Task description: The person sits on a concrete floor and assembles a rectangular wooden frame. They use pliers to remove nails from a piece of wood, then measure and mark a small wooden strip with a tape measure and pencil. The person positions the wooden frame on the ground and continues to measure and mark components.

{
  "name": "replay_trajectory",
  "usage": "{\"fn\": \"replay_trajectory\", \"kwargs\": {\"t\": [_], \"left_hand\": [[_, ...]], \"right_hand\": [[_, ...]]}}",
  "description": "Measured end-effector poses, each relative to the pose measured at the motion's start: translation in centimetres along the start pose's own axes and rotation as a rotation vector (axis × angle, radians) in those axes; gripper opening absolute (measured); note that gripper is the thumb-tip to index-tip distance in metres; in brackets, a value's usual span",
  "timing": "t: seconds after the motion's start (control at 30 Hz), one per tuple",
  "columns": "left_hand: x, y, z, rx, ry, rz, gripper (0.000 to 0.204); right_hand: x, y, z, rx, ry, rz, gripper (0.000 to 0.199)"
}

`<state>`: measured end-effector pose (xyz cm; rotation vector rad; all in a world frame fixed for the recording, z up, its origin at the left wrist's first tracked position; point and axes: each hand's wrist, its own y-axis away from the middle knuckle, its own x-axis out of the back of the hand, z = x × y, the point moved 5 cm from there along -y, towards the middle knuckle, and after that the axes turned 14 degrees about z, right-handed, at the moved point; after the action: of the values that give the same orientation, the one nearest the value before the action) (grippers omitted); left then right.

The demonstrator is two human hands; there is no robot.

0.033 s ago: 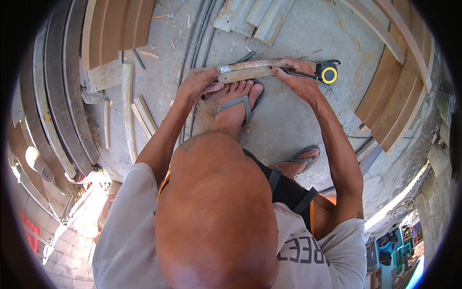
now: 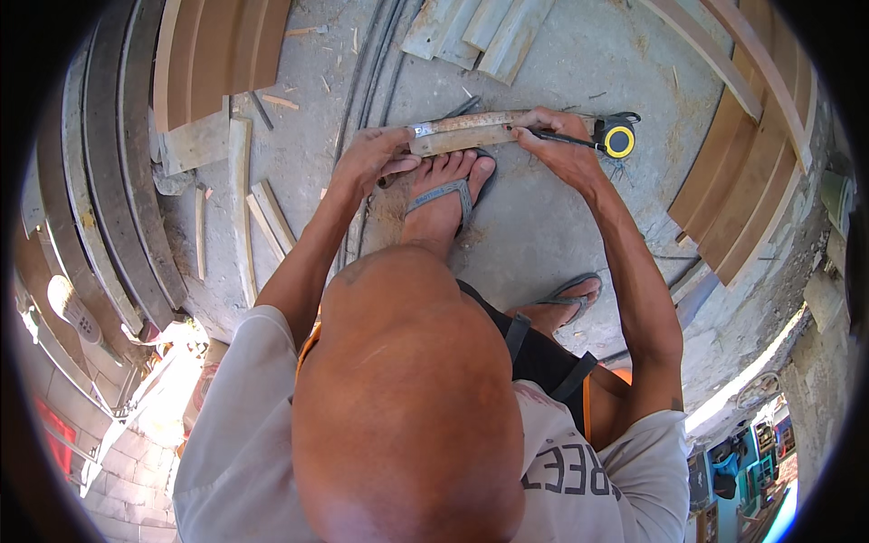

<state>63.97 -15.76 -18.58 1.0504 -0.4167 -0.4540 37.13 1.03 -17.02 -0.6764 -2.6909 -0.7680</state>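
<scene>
A short wooden strip lies crosswise above my sandalled left foot. Along its far edge runs the worn blade of a tape measure, whose black and yellow case rests at the right. My left hand is closed on the left end of the strip, where the blade's end also lies. In my right hand, closed, is a dark pencil. Its point is near the strip's right part; whether it touches the wood I cannot tell. The right fingers partly cover the blade.
Brown grooved boards lie at the upper left and right. Short pale planks are at the top. Long dark beams line the left side. Thin dark rods run along the concrete floor, beside loose wood strips.
</scene>
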Motion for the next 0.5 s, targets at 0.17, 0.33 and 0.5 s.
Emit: {"fn": "replay_trajectory", "kwargs": {"t": [0.17, 0.33, 0.5], "left_hand": [[-0.06, 0.17, 0.14, 0.007, -0.007, 0.013, 0.036], [0.01, -0.17, 0.01, 0.012, -0.023, 0.005, 0.036], [-0.3, 0.35, 0.43, -0.012, 0.007, 0.029, 0.034]], "right_hand": [[-0.12, -0.05, 0.48, -0.036, -0.016, -0.005, 0.026], [0.01, -0.01, -0.05, -0.026, -0.009, -0.001, 0.025], [0.06, -0.02, 0.36, 0.037, -0.036, 0.005, 0.02]]}}
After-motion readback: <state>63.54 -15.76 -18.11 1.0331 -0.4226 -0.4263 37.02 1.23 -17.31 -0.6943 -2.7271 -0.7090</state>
